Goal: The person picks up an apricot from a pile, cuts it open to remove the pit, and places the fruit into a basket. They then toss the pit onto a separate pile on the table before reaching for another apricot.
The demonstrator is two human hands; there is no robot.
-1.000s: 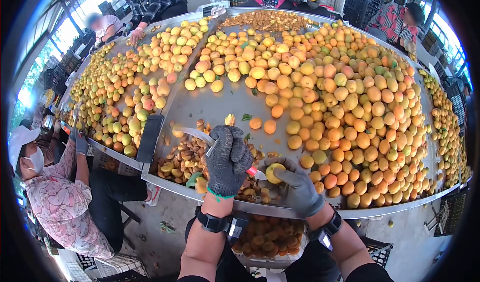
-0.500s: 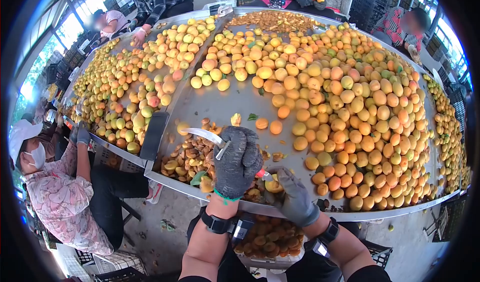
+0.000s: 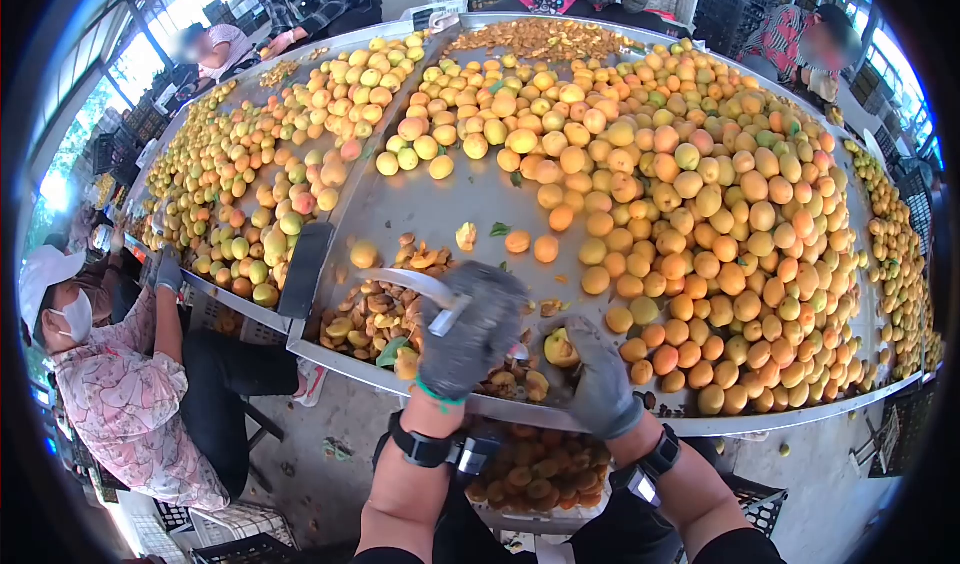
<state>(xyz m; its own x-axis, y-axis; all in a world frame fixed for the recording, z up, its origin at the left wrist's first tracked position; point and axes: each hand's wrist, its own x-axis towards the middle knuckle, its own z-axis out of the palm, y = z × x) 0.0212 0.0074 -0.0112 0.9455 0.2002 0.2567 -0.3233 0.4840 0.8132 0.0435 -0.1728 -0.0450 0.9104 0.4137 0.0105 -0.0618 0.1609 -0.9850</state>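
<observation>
My left hand [image 3: 470,324], in a dark grey glove and blurred by motion, is closed round a tool with a curved metal blade [image 3: 408,284] pointing left. My right hand [image 3: 603,379], in a grey glove, pinches a yellow-green apricot [image 3: 561,347] at its fingertips, just right of my left hand. Under and left of my left hand lies a pile of split apricot pieces and stones [image 3: 365,314]. Two whole orange apricots [image 3: 546,248] and a green leaf [image 3: 499,229] lie beyond my hands on the metal table [image 3: 400,209].
Heaped whole apricots [image 3: 730,234] cover the table's right side. A black box [image 3: 306,270] stands on the divider at left. A crate of apricot pieces [image 3: 540,469] is below the table edge. A co-worker [image 3: 130,384] sits at left; others sit around the far side.
My two hands have moved slightly apart, and the apricot between them shows more. The blade has tilted and shifted down a little. A far-left co-worker's hand has drawn back from the fruit.
</observation>
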